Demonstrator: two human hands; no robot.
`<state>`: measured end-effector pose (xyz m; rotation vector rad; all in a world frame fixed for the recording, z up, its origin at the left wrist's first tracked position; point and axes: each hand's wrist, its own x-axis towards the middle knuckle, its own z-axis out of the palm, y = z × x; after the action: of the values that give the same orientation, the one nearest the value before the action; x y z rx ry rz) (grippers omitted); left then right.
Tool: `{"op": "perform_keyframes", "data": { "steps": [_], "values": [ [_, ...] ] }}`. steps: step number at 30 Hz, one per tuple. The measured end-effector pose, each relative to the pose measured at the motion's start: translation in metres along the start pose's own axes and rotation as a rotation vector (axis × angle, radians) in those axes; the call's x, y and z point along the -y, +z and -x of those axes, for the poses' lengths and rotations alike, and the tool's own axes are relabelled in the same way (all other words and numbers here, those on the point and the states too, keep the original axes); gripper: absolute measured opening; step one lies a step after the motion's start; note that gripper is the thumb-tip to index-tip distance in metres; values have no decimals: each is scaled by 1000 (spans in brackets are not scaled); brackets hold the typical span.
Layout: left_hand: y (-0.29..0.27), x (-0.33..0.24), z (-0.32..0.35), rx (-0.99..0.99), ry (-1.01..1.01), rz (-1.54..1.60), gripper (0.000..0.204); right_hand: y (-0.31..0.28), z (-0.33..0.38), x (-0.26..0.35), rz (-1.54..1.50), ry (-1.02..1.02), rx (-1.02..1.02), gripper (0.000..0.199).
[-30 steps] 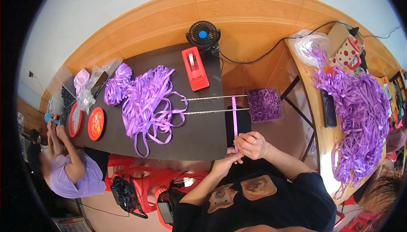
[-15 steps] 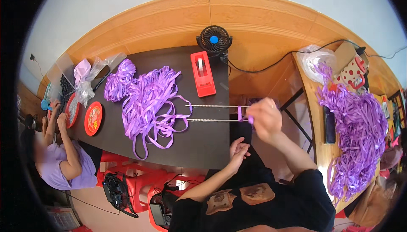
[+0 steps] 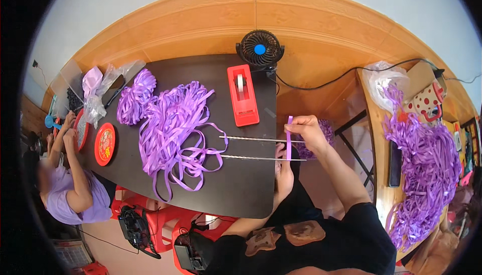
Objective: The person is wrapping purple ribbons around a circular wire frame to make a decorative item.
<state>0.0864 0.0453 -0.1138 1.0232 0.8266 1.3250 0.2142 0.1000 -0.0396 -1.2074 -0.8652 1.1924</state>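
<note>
Two thin metal rods (image 3: 251, 158) run side by side past the table's right edge. A purple ribbon strip (image 3: 289, 139) lies across both near their free ends. My right hand (image 3: 307, 130) pinches the upper end of this ribbon between thumb and fingers. Below the rods, my left hand (image 3: 284, 178) reaches up with its fingers closed at the ribbon's lower part; the rods and ribbon partly hide the fingertips. Around the rods' other ends loops more ribbon, trailing from a large loose purple ribbon heap (image 3: 173, 124) on the dark table (image 3: 241, 189).
A red tape dispenser (image 3: 243, 96) and a black fan (image 3: 259, 49) stand beyond the rods. Left are a red plate (image 3: 104, 144) and a co-worker (image 3: 75, 194). A wooden table (image 3: 384, 194) at right bears a phone (image 3: 395, 163) and another ribbon pile (image 3: 427, 169).
My right hand has moved slightly left and now pinches the ribbon stretched across the rods. My left hand has risen from below the table edge to the rods. The view has shifted slightly.
</note>
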Motion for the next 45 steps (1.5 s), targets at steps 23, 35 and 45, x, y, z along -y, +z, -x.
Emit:
{"op": "perform_keyframes", "data": {
  "steps": [23, 35, 45],
  "values": [
    [15, -15, 7, -55, -193, 337, 12, 0, 88, -44, -213, 95, -81, 25],
    [25, -30, 15, -145, -143, 262, 15, 31, 106, -56, -247, -194, -111, 12],
    [26, -34, 13, -178, -230, 191, 14, 40, 111, -59, -280, -199, -145, 10]
  ]
}}
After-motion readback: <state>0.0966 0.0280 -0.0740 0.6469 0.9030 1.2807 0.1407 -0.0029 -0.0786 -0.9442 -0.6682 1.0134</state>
